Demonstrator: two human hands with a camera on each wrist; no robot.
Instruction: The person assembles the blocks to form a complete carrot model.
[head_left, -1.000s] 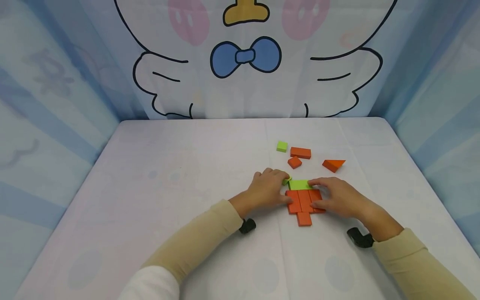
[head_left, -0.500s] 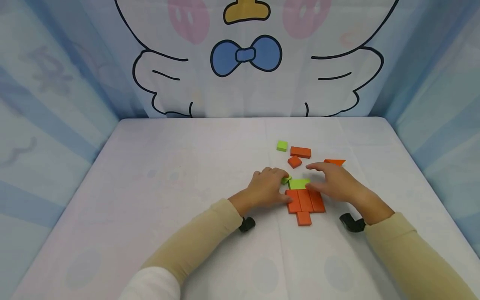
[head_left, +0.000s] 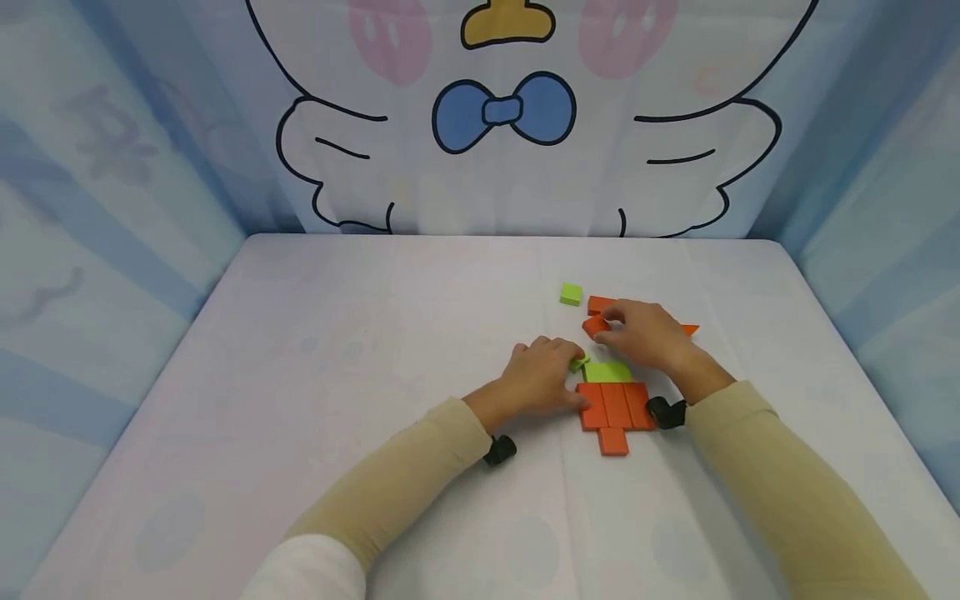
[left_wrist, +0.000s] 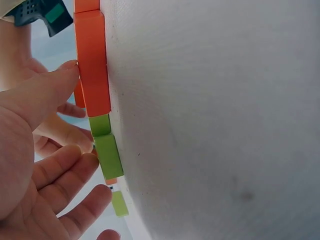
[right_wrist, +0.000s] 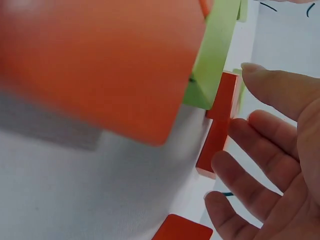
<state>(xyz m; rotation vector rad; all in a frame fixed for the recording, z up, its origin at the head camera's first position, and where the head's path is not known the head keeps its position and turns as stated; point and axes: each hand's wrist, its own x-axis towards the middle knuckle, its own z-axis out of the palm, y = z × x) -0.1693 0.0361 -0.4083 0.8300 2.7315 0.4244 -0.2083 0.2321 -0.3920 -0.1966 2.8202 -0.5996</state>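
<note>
On the white table (head_left: 375,375) lies a flat figure: three orange blocks (head_left: 615,405) side by side, a small orange square (head_left: 613,441) below them and a green rectangle (head_left: 606,372) above. My left hand (head_left: 566,371) rests at its left edge. Its thumb (left_wrist: 55,90) presses the orange block (left_wrist: 92,75), and its relaxed fingers touch a small green piece (head_left: 577,362). My right hand (head_left: 611,321) is farther back, fingers (right_wrist: 260,135) spread around a small orange cube (head_left: 592,327) without clasping it.
A loose green cube (head_left: 571,293) and an orange rectangular block (head_left: 598,303) lie just beyond the right hand. An orange triangle (head_left: 691,330) shows only its tip behind that hand. Printed fabric walls (head_left: 112,208) enclose the table on three sides.
My right hand has left the right side of the orange blocks and moved back and left to the small orange cube. The left hand has stayed in place.
</note>
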